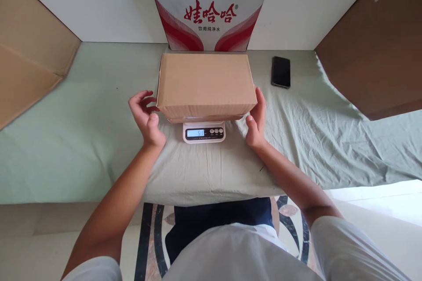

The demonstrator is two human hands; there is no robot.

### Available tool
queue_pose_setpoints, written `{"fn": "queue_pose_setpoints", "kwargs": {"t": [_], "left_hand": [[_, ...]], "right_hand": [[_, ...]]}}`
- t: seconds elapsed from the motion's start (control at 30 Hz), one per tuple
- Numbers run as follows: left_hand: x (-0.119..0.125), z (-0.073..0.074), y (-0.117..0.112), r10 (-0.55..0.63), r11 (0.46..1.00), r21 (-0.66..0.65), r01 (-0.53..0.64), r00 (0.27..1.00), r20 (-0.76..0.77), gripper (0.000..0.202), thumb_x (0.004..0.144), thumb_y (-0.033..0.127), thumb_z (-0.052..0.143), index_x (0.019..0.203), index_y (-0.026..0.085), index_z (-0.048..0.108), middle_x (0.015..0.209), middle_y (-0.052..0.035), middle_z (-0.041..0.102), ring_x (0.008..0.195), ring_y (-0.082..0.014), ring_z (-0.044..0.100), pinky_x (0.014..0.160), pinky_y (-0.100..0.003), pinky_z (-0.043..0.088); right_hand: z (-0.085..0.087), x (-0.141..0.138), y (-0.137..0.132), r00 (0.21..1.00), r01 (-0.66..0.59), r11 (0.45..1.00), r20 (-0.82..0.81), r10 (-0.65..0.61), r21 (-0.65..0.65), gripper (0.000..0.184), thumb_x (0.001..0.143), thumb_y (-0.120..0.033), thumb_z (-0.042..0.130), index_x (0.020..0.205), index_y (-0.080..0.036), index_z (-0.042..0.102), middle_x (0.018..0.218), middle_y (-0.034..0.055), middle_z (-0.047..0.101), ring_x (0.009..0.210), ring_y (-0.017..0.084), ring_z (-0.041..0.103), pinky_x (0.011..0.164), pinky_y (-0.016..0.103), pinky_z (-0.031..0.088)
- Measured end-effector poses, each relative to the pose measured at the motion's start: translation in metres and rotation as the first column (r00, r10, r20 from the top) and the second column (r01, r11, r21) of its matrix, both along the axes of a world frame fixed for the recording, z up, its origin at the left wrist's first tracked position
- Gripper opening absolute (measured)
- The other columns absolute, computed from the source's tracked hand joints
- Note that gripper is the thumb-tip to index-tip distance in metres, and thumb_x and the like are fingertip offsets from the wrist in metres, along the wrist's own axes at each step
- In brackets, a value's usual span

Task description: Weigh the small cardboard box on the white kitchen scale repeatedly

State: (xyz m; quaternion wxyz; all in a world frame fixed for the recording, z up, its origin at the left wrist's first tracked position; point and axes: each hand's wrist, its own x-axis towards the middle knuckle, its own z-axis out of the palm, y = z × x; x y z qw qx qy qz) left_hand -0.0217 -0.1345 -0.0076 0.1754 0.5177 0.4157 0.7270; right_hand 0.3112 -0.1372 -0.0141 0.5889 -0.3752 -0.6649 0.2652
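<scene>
A closed brown cardboard box (pixel 207 79) rests on a small white digital scale (pixel 204 139), covering its weighing plate. The scale's lit display seems to read 51. At the box's left front corner is my left hand (pixel 147 118), fingers curved and apart, fingertips close to the cardboard; whether they touch it I cannot tell. My right hand (pixel 257 118) is open at the right front corner, thumb apart from the fingers, which lie along the box's side and are partly hidden by it.
Behind stands a white and red carton (pixel 211 13) against a white panel. A black phone (pixel 281 72) lies at the right on the green cloth (pixel 108 162). Large cardboard boxes flank the surface at left (pixel 29 44) and right (pixel 379 52).
</scene>
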Motion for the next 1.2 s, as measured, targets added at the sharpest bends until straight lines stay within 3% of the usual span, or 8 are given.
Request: {"fn": "queue_pose_setpoints", "kwargs": {"t": [0.13,0.37,0.53,0.73,1.2], "left_hand": [[-0.003,-0.001,0.003,0.013,0.999,-0.034,-0.011,0.999,0.044,0.067,0.088,0.081,0.077,0.128,0.028,0.066,0.132,-0.0147,0.067,0.120,-0.0347,0.068,0.078,-0.047,0.048],[0.000,0.006,0.006,0.013,1.000,-0.015,-0.012,0.994,0.108,0.071,0.086,0.074,0.075,0.127,0.017,0.066,0.122,-0.0157,0.067,0.104,-0.0267,0.064,0.075,-0.037,0.045],[0.002,0.008,0.006,0.020,1.000,-0.011,-0.018,0.994,0.112,0.068,0.086,0.071,0.074,0.125,0.016,0.066,0.120,-0.0151,0.067,0.102,-0.0261,0.064,0.075,-0.035,0.046],[0.002,0.010,0.006,0.046,0.998,-0.050,-0.040,0.991,0.127,0.070,0.084,0.075,0.072,0.123,0.017,0.066,0.117,-0.0140,0.066,0.100,-0.0262,0.063,0.074,-0.035,0.046],[0.000,0.006,0.009,0.019,1.000,-0.010,-0.018,0.988,0.152,0.067,0.085,0.073,0.075,0.122,0.018,0.070,0.115,-0.0127,0.068,0.099,-0.0256,0.064,0.074,-0.034,0.046]], "right_hand": [[0.007,-0.001,0.000,0.999,0.043,0.999,-0.018,-0.043,0.032,0.081,0.101,-0.086,0.047,0.173,-0.051,0.034,0.189,-0.0008,0.037,0.180,0.042,0.032,0.137,0.078,0.044],[0.009,-0.001,-0.002,0.995,0.082,0.997,-0.056,-0.081,0.015,0.075,0.101,-0.087,0.050,0.165,-0.050,0.046,0.175,0.0045,0.052,0.166,0.040,0.052,0.132,0.076,0.050],[0.006,0.000,0.001,0.990,0.093,0.995,-0.102,-0.096,-0.030,0.071,0.101,-0.087,0.050,0.160,-0.048,0.051,0.168,0.0061,0.056,0.157,0.041,0.059,0.127,0.077,0.053],[0.001,0.002,0.007,0.985,0.114,0.991,-0.127,-0.121,-0.064,0.071,0.097,-0.090,0.053,0.153,-0.047,0.054,0.162,0.0078,0.060,0.152,0.040,0.061,0.125,0.073,0.054],[0.008,0.005,0.005,0.975,0.107,0.988,-0.183,-0.126,-0.107,0.061,0.100,-0.081,0.053,0.150,-0.047,0.058,0.160,0.0034,0.062,0.152,0.035,0.063,0.125,0.069,0.054]]}}
